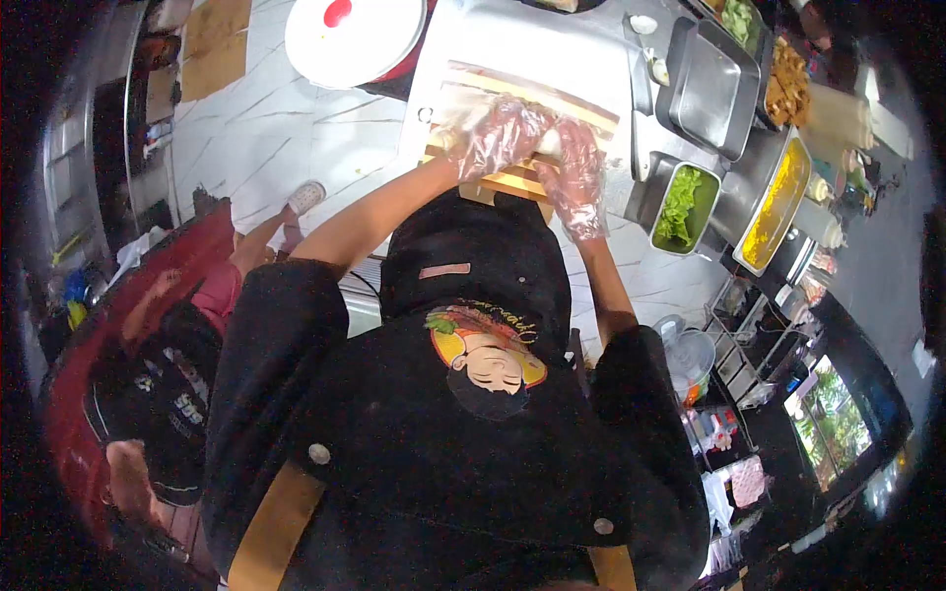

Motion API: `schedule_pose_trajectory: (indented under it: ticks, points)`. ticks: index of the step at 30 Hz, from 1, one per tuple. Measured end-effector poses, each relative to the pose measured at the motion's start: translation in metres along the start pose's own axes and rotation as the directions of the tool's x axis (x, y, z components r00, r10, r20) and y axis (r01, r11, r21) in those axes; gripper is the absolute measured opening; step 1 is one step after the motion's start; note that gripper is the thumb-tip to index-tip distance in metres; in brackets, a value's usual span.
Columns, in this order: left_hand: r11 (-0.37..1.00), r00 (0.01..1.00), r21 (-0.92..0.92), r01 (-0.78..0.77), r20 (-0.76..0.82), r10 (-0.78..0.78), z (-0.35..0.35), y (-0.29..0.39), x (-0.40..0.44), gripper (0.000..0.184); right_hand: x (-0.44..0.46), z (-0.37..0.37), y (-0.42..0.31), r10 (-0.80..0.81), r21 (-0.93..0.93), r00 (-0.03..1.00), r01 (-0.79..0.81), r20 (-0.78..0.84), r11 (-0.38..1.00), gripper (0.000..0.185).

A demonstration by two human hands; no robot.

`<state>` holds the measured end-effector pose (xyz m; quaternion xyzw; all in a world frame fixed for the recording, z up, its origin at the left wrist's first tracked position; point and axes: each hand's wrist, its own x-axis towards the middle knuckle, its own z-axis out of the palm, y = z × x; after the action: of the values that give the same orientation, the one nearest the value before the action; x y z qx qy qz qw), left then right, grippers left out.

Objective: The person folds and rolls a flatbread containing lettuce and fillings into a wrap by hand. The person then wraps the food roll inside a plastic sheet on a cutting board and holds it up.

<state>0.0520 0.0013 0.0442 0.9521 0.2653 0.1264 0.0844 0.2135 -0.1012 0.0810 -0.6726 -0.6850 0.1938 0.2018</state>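
Both hands wear clear plastic gloves and work close together over a slatted wooden board (517, 184) at the near edge of a white cutting board (532, 44). My left hand (505, 136) has its fingers curled down over the wood. Beside it, my right hand (574, 175) bends inward, its fingers also curled. A whitish piece (548, 144) shows between the two hands; glove glare and the fingers hide most of it, so its kind is unclear.
At right are a steel tray of lettuce (680, 209), a tray of yellow shreds (774, 209), a steel pan (711, 94) and a white-handled knife (641, 148). A round white lid (355, 39) is at upper left. Another person (163, 389) sits on the left.
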Motion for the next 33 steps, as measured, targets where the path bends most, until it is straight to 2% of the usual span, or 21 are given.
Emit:
schedule_pose_trajectory:
  ticks: [1,4,5,8,11,14,15,18,20,22,25,28,29,32,33]
  points:
    - [0.982,0.969,-0.166,0.092,0.241,-0.05,-0.021,0.0,0.009,0.051,0.001,0.009,0.001,0.009,-0.006,0.998,-0.009,-0.056,1.0,0.071]
    - [0.968,0.989,-0.22,0.124,-0.053,-0.138,-0.022,0.011,-0.002,0.06,0.004,0.035,0.029,0.0,-0.125,0.998,-0.007,-0.058,0.992,0.071]
    - [0.953,0.982,-0.255,0.166,-0.048,-0.184,-0.052,0.02,-0.006,0.069,0.005,0.027,0.025,-0.066,-0.108,0.994,0.056,-0.084,0.993,0.07]
    - [0.907,0.926,-0.33,0.26,-0.181,-0.331,-0.056,0.028,-0.057,0.07,0.003,0.027,0.019,-0.071,-0.076,0.99,0.062,-0.12,0.995,0.068]
    - [0.853,0.873,-0.326,0.408,-0.135,-0.469,-0.053,0.023,-0.091,0.071,0.004,0.021,0.013,-0.003,-0.091,0.999,-0.001,-0.047,0.996,0.069]
    - [0.851,0.867,-0.253,0.459,-0.08,-0.491,-0.045,0.019,-0.087,0.068,0.004,0.02,0.01,-0.022,-0.072,0.997,0.017,-0.07,0.997,0.068]
    - [0.791,0.814,-0.231,0.566,0.002,-0.581,-0.041,0.019,-0.079,0.069,0.004,0.02,0.01,-0.027,-0.079,0.997,0.021,-0.075,0.997,0.069]
    - [0.779,0.78,-0.3,0.55,-0.147,-0.608,-0.017,0.009,-0.076,0.07,0.005,0.023,0.012,-0.03,-0.103,0.997,0.022,-0.077,0.994,0.069]
    - [0.77,0.763,-0.311,0.557,-0.175,-0.622,-0.011,0.008,-0.074,0.066,0.004,0.023,0.013,-0.006,-0.119,0.999,0.0,-0.054,0.993,0.069]
    - [0.774,0.759,-0.328,0.542,-0.204,-0.618,-0.007,0.007,-0.075,0.061,0.004,0.022,0.014,-0.059,-0.088,0.994,0.051,-0.091,0.995,0.069]
    - [0.757,0.779,-0.437,0.485,-0.179,-0.601,-0.006,-0.007,-0.077,0.053,0.005,0.019,0.013,-0.056,-0.09,0.996,0.05,-0.065,0.995,0.07]
    - [0.764,0.796,-0.468,0.445,-0.184,-0.576,-0.013,-0.014,-0.079,0.046,0.007,0.017,0.011,-0.053,-0.062,0.997,0.049,-0.063,0.997,0.069]
    - [0.726,0.783,-0.466,0.506,-0.103,-0.613,-0.019,-0.013,-0.078,0.04,0.007,0.017,0.012,-0.054,-0.046,0.996,0.051,-0.076,0.998,0.069]
    - [0.799,0.803,-0.406,0.443,-0.218,-0.555,-0.018,-0.021,-0.075,0.034,0.007,0.008,0.011,-0.034,0.072,0.997,0.039,-0.071,0.997,0.067]
    - [0.785,0.798,-0.422,0.454,-0.199,-0.568,-0.019,-0.022,-0.077,0.032,0.005,0.006,0.009,0.031,0.076,0.995,-0.024,-0.099,0.997,0.067]
